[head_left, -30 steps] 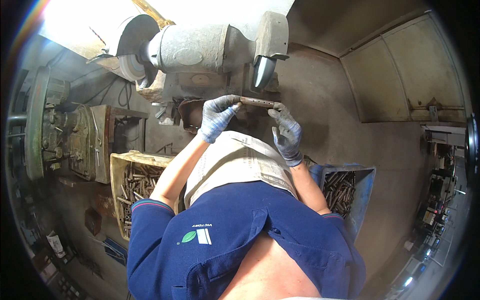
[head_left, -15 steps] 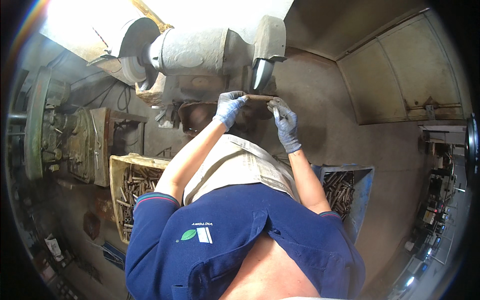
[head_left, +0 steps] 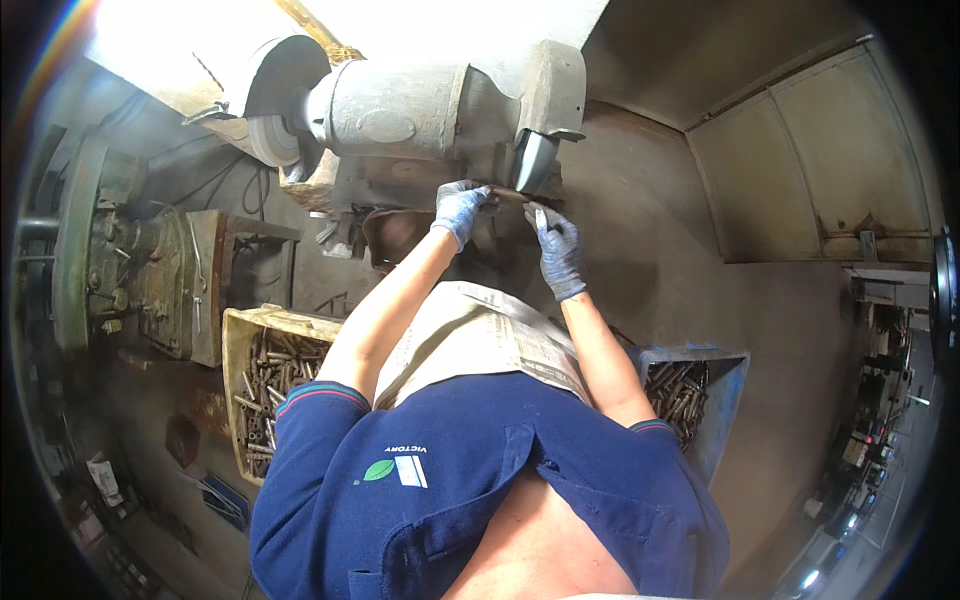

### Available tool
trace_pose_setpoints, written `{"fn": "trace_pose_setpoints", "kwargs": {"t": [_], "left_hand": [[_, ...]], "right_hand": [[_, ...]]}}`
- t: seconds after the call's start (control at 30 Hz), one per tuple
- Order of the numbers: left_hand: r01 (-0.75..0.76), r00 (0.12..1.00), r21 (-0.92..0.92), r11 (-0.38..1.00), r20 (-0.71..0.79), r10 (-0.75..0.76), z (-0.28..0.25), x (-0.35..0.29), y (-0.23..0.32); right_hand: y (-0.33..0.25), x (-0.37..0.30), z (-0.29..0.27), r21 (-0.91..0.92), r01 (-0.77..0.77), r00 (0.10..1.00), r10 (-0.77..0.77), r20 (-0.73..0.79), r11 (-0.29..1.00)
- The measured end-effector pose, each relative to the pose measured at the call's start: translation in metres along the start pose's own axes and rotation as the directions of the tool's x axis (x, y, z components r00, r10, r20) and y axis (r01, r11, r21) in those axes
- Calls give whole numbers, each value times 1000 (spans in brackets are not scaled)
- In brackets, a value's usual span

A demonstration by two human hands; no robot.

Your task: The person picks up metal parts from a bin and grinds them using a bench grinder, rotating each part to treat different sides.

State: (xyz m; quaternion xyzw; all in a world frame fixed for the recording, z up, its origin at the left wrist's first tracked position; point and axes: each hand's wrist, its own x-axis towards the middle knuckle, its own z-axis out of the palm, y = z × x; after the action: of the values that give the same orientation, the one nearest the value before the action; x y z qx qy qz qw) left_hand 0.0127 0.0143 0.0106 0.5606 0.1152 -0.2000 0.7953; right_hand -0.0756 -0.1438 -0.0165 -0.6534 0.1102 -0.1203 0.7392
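My left hand point(head_left: 461, 211), in a blue-grey work glove, grips one end of a short brown metal rod point(head_left: 508, 195). At the rod's other end, the gloved fingers of my right hand point(head_left: 555, 243) are closed on it. The rod lies roughly crosswise, right under the lower edge of the right wheel point(head_left: 536, 160) of a grey bench grinder point(head_left: 392, 108). Whether rod and wheel touch I cannot tell. My fingers cover both rod ends.
The grinder's left wheel point(head_left: 272, 140) sits under a round guard. A yellowish crate point(head_left: 232, 345) of metal pieces stands at my left, a blue crate point(head_left: 728, 400) of similar pieces at my right. Farther left is a green machine point(head_left: 75, 250); a metal cabinet point(head_left: 800, 160) stands far right.
The rod has come up against or close under the right wheel. My right hand has moved left, closer to my left hand. The view has shifted slightly.
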Motion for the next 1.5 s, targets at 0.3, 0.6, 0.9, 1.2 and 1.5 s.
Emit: {"fn": "trace_pose_setpoints", "kwargs": {"t": [0.3, 0.6, 0.9, 1.2, 1.5], "left_hand": [[-130, 984, 143, 981, 142, 109, -36, -32, 25], [17, 978, 3, 1000, 209, -17, -16, -83, 59], [-238, 946, 142, 961, 257, 196, -11, -71, 36], [-194, 958, 172, 966, 246, 149, -4, -51, 25], [-70, 989, 75, 995, 133, 60, 30, -16, -17]], "right_hand": [[-16, -19, 24, -113, 296, 953, -285, 101, 949], [-104, -63, 9, -428, 656, 754, -523, 397, 621], [-78, -56, 0, -368, 463, 887, -425, 184, 806], [-57, -38, -4, -405, 433, 897, -429, 105, 806], [-32, -10, -34, -316, 188, 978, -207, -26, 930]]}}
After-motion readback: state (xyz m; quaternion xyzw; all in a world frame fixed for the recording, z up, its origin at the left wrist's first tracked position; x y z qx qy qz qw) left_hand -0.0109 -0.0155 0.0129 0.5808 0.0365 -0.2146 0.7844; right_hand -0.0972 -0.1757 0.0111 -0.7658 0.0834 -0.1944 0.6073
